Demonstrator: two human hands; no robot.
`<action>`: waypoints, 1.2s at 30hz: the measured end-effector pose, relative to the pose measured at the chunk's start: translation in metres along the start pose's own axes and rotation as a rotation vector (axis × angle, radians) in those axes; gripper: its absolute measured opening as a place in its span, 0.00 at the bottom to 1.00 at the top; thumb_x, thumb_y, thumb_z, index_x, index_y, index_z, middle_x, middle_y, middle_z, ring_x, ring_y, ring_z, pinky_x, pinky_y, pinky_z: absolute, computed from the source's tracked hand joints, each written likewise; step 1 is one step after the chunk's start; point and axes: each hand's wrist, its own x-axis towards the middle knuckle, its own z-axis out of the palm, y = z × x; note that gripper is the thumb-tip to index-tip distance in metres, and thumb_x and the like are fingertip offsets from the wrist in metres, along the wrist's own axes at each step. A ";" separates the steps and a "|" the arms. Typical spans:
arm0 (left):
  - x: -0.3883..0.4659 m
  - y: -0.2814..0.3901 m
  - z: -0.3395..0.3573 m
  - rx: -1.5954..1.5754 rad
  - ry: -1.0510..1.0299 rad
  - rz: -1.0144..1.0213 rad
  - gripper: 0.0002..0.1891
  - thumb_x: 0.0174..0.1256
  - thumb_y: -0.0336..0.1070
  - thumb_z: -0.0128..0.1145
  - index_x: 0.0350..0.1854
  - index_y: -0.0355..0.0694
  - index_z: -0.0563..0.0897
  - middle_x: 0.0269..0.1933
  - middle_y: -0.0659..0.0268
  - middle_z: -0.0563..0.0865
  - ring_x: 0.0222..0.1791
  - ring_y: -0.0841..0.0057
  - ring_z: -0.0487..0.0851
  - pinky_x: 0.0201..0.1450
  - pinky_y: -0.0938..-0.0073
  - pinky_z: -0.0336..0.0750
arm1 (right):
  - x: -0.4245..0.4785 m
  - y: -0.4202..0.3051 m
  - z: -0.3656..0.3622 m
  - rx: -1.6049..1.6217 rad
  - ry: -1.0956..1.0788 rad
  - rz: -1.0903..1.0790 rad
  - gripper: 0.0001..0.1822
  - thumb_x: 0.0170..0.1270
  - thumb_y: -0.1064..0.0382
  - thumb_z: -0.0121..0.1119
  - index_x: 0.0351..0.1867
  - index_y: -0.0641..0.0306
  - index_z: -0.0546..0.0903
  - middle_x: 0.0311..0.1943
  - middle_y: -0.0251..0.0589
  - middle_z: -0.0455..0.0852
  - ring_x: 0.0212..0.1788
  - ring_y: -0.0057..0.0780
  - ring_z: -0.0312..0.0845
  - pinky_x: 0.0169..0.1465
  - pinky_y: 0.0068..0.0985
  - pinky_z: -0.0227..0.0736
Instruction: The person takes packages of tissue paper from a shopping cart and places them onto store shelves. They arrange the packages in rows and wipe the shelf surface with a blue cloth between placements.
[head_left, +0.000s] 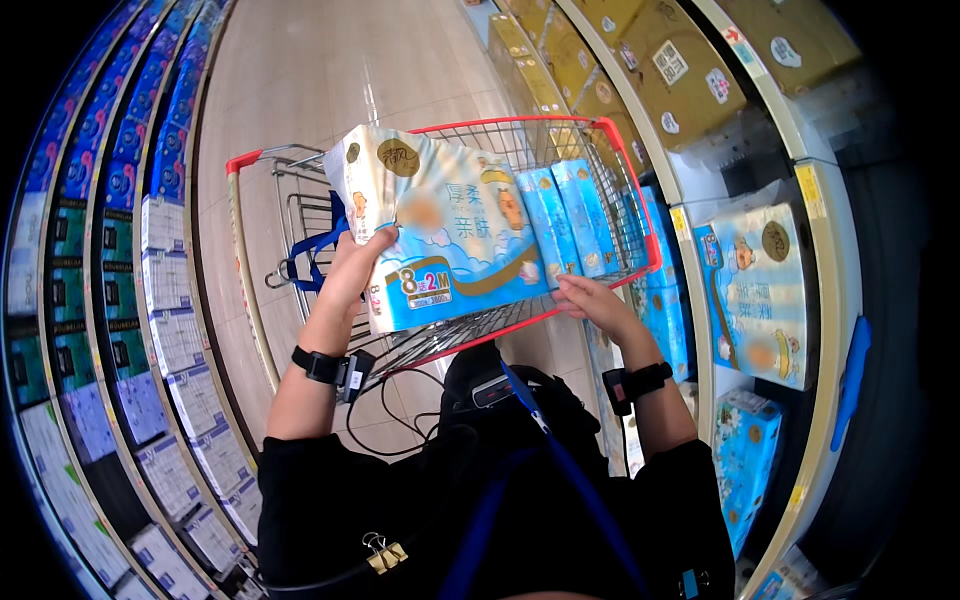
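A large blue and cream plastic-wrapped pack of tissues (465, 225) is held over a wire shopping cart (525, 319) with red trim. My left hand (358, 259) grips the pack's left side, thumb on its front face. My right hand (589, 300) is by the pack's lower right corner, fingertips touching or very near it; whether it bears any weight cannot be told. Blue tissue packs (574, 217) stand in the cart, right of the held pack. A blue strap (319, 244) hangs at the cart's left part.
Shelves on the right hold a similar large tissue pack (765, 292), blue packs (746, 457) and gold cartons (660, 67). Shelves on the left carry rows of blue packages (171, 157) and white packs (169, 315). Tiled floor (300, 67) runs between them. A cable (386, 427) loops below my left wrist.
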 end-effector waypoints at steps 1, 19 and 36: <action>0.009 -0.004 0.002 0.098 0.019 0.048 0.25 0.62 0.36 0.65 0.57 0.23 0.76 0.47 0.54 0.87 0.42 0.73 0.88 0.43 0.74 0.81 | -0.002 0.003 0.001 0.070 -0.036 0.017 0.32 0.74 0.44 0.54 0.70 0.64 0.70 0.55 0.47 0.84 0.55 0.31 0.82 0.57 0.28 0.77; 0.135 -0.201 -0.032 0.661 0.495 -0.304 0.44 0.53 0.44 0.72 0.66 0.26 0.61 0.66 0.40 0.70 0.65 0.51 0.73 0.68 0.64 0.69 | -0.024 0.075 -0.007 0.105 0.204 0.177 0.29 0.73 0.44 0.54 0.66 0.61 0.73 0.52 0.46 0.85 0.49 0.32 0.84 0.50 0.28 0.79; -0.084 -0.191 -0.054 1.313 -0.221 -0.219 0.31 0.78 0.59 0.35 0.52 0.37 0.84 0.50 0.41 0.85 0.55 0.43 0.81 0.60 0.53 0.74 | 0.067 0.127 -0.036 -0.729 0.218 -0.347 0.19 0.67 0.49 0.62 0.43 0.65 0.87 0.32 0.50 0.87 0.34 0.44 0.84 0.41 0.38 0.76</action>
